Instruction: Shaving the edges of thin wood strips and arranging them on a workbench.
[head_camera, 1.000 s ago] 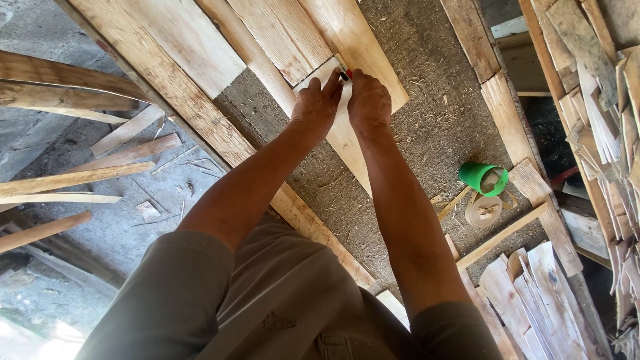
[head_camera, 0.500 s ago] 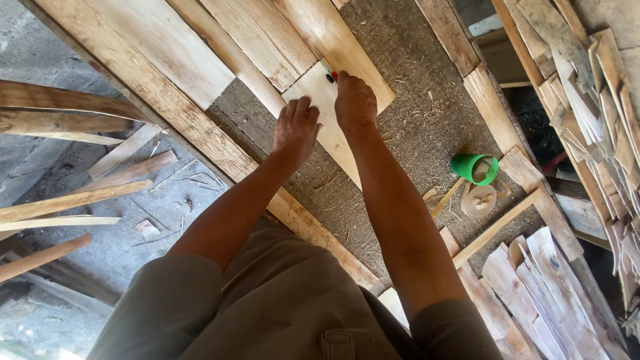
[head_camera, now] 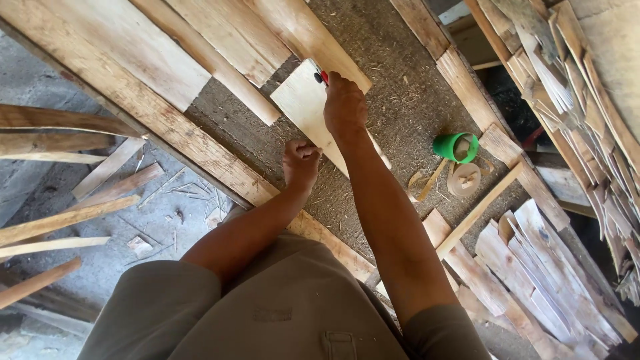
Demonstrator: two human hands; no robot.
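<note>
Withdrawn since half a second ago: left hand (head_camera: 301,162), now fisted and empty beside the board (head_camera: 303,107). Board laid flat on the table (head_camera: 400,113). Right hand (head_camera: 345,107) closed around a red pencil (head_camera: 324,77) at the board's far end; marking underway. Green cup (head_camera: 455,147) set well apart, right.

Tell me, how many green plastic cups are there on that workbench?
1. The green plastic cup stands on the rough grey bench surface, to the right of the person's right hand, beside a round wooden piece. Others could be hidden behind the stacked wooden slats.
</note>
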